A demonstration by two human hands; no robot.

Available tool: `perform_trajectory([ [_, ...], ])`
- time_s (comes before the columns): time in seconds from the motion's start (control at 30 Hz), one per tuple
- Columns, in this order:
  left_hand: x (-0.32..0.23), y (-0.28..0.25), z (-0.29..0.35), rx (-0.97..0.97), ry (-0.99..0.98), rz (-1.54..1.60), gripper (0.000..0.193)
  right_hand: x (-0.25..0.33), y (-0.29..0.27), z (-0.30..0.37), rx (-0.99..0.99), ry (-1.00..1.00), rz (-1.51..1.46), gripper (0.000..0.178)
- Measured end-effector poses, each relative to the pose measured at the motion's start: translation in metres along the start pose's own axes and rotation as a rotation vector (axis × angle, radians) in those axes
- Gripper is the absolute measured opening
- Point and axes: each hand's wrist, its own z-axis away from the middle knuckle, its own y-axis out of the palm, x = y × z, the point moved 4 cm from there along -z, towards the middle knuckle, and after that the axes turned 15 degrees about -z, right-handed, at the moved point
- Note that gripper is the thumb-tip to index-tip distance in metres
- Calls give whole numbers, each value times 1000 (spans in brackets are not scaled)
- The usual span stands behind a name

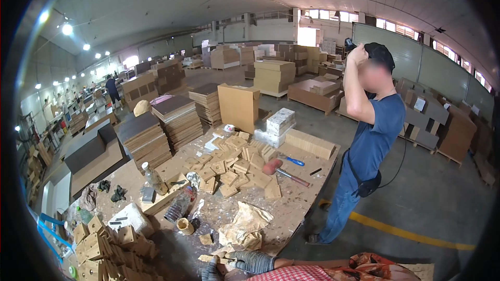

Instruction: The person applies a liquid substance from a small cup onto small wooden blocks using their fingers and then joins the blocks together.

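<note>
At the lower edge, my left hand [212,270] and my right hand [252,261] are close together, both in grey knit gloves. Between them is a small pale wooden piece [224,260], with the fingers of both hands closed on it; the frame edge cuts off part of this grip. Just beyond lies a crumpled cream-coloured cloth or paper [246,225]. A small wooden block [206,239] rests on the worktable [291,203] beside it. To the left stands an open round container [185,226], with a clear plastic bottle [179,205] lying behind it.
Wooden blocks [229,177] lie heaped mid-table, beside a red-headed mallet [272,166] and a blue-handled tool [295,161]. More blocks [99,250] are piled at lower left. A person [375,119] in blue stands at the table's right side. Board stacks [174,119] rise behind.
</note>
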Motion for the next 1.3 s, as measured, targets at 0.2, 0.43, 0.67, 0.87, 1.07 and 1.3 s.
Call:
perform_trajectory([
  [0.2, 1, 6, -7, 27, -28, -8, 32, -15, 0, -2, -21, -56, -47, 44],
  [0.43, 2, 11, -12, 51, -36, -13, 33, -13, -6, -1, 11, 16, -16, 43],
  [0.67, 0, 11, -21, 41, -20, 3, 34, 49, -152, 113, -658, -128, 200, 30],
  [0.87, -7, 10, -29, 11, -14, -11, 35, 177, -374, 353, -1750, -279, 986, 28],
  [1.07, -10, 17, -38, -8, -16, -11, 36, 186, -559, 417, -1683, 404, 897, 31],
  [1.3, -6, 28, -45, -18, -13, 3, 37, 191, -531, 444, -1854, 658, 986, 33],
])
